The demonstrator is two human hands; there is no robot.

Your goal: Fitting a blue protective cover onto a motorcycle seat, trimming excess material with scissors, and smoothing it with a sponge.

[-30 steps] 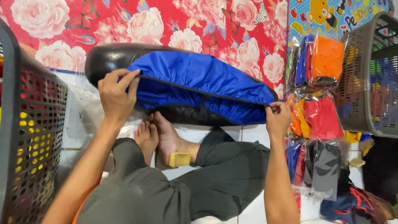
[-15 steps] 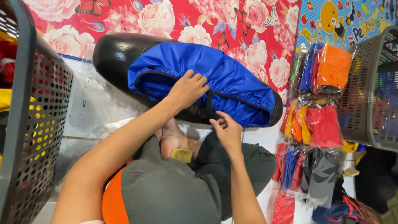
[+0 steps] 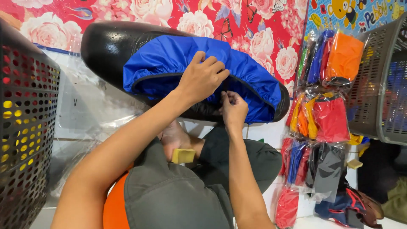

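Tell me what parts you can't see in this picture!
All in the head view:
- The blue cover hides most of the black seat under it.
- The left hand covers the cloth beneath, so its grip there is hidden.
- The right hand's pinch at the cover's edge is too small to make out.
- The dark basket is cut off by the left edge.
- The bagged covers overlap; their shapes are unclear.

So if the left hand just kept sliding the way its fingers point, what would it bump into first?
Probably more of the blue cover it rests on; the left hand points right along it, toward the black seat end. Depth is unclear.
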